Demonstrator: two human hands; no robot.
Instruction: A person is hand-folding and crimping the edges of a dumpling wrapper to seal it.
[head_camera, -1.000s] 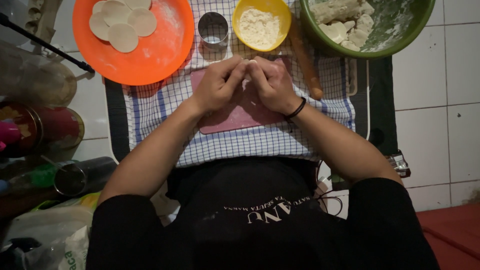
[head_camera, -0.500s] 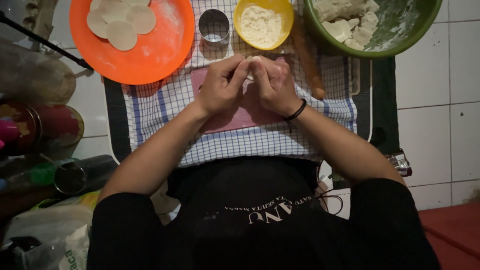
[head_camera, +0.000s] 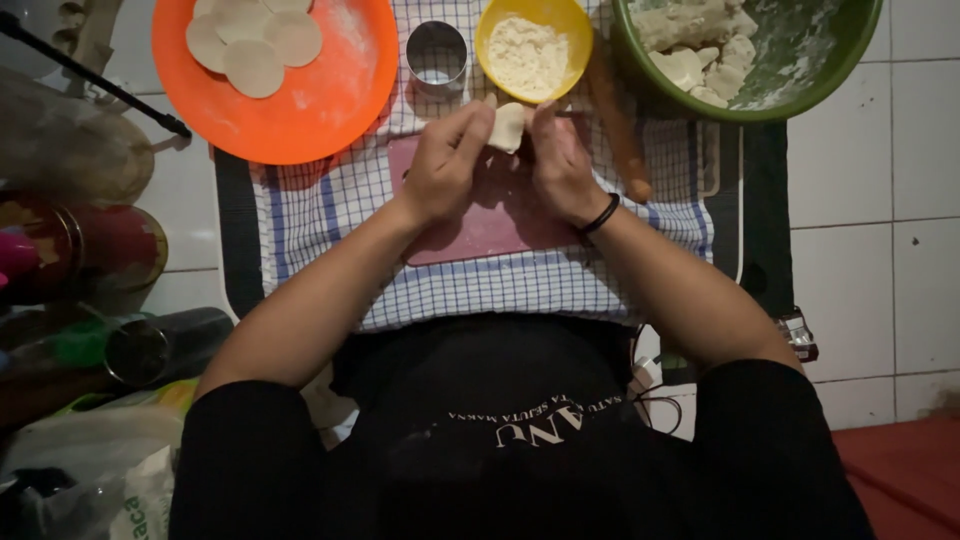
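Observation:
Both hands meet over a pink board (head_camera: 490, 225) on a blue-checked cloth (head_camera: 320, 200). A small pale piece of dough (head_camera: 508, 126) is pinched between my left hand (head_camera: 447, 165) and my right hand (head_camera: 560, 160), just in front of a yellow bowl of flour (head_camera: 533, 48). My right wrist wears a black band. A metal ring cutter (head_camera: 437, 55) stands left of the yellow bowl. Several flat round dough discs (head_camera: 255, 40) lie on an orange plate (head_camera: 320, 100) at the far left.
A green bowl (head_camera: 800, 80) with dough lumps stands at the far right, a wooden rolling pin (head_camera: 620, 130) beside my right hand. Jars, a dark bottle (head_camera: 150, 345) and bags crowd the left side. White floor tiles (head_camera: 880, 250) lie to the right.
My hands have shifted slightly away from me toward the yellow bowl, and the dough piece now shows more clearly between the fingertips.

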